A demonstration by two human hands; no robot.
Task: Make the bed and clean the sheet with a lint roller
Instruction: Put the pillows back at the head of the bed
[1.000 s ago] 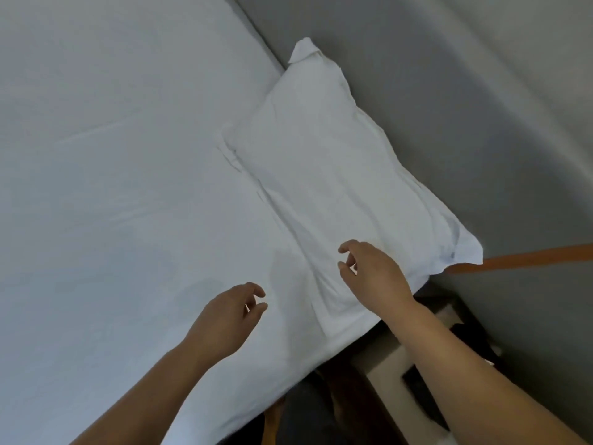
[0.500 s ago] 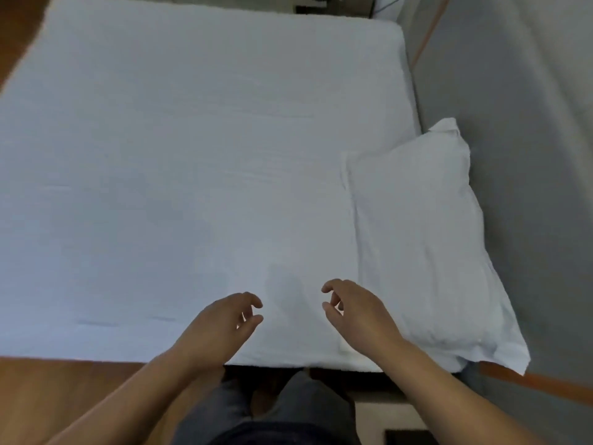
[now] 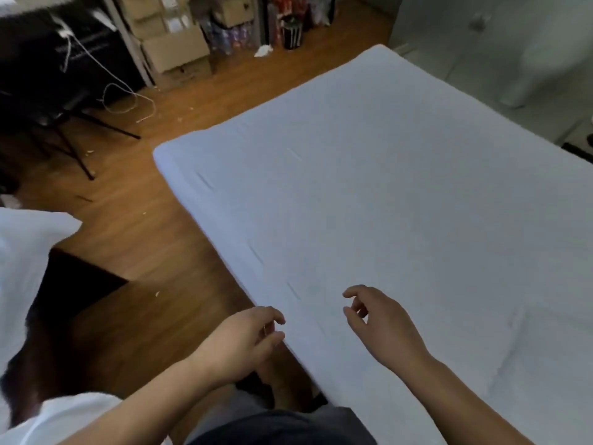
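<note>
Your left hand (image 3: 247,342) hangs at the near edge of the bed (image 3: 385,203), fingers loosely curled and holding nothing, while your right hand (image 3: 382,326) hovers just over the white sheet (image 3: 417,252) with its fingers spread and bent, also gripping nothing. Right of your right hand lies a pillow (image 3: 545,364) on the sheet; left of your left hand is bare wooden floor (image 3: 134,239) with another white pillow (image 3: 22,252) at the edge. Beyond both hands, across the floor, stand 1 tripod (image 3: 73,136), a loose white cable (image 3: 125,97) and stacked cardboard boxes (image 3: 173,43).
</note>
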